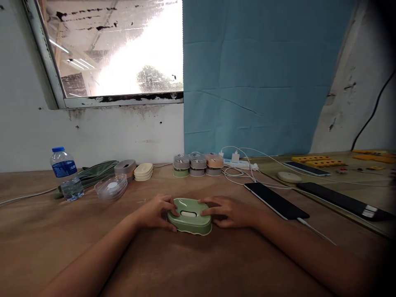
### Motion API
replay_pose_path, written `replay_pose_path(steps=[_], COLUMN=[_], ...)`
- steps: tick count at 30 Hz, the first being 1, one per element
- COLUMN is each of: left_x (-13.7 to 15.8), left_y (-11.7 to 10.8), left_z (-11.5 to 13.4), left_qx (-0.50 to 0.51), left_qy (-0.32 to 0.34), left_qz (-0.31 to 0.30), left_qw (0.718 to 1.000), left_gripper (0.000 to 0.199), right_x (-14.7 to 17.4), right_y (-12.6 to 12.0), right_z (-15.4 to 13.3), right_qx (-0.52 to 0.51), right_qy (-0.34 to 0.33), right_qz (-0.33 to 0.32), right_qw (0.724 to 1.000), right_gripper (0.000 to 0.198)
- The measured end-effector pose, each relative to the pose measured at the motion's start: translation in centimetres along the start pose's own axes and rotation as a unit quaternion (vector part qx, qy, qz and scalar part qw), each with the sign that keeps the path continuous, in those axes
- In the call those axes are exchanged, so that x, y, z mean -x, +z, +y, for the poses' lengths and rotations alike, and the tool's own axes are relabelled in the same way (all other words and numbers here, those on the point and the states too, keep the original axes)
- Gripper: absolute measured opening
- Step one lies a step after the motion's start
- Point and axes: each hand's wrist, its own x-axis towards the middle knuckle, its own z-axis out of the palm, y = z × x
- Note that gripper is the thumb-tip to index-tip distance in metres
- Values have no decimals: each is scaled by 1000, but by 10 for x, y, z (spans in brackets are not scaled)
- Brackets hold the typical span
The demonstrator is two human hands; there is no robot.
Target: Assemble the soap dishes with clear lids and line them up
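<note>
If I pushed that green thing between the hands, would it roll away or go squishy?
The green piece probably won't roll, because it's low and wide. It looks fairly stiff: no squashing shows between the left hand and right hand. It's shiny, so it might feel slippery.

The box [190,226] is pale green, with white in its slot [188,214]. The table [154,268] is brown, the cloth [262,62] plain blue, the wall [123,136] white with dark flecks. The bottle [71,189] is clear, its cap [58,149] and label [64,168] blue. The lids [143,172] are cream, the bag [100,172] dark green.
</note>
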Motion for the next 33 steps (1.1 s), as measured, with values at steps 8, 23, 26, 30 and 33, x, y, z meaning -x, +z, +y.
replay_pose_path(steps=[8,23,26,30,33], left_x=[1,30,46,63,66], left_y=[5,-41,-54,-64,-68], left_z=[-3,-53,-67,-77,-79], left_qx=[23,-356,-418,-416,-390], left_qy=[-3,-277,-384,-492,-513], left_qz=[0,227,223,169,147], left_qw=[1000,863,793,746,750], left_gripper=[38,25,31,40,39], right_x=[-1,2,1,1,1], right_y=[0,0,-1,-2,-2], right_z=[-2,1,0,0,0], right_qx=[-12,-42,-36,-34,-37], right_qy=[11,68,67,70,73], right_qz=[-23,-34,-42,-50,-49], right_qw=[1000,996,996,996,995], right_gripper=[45,50,49,49,49])
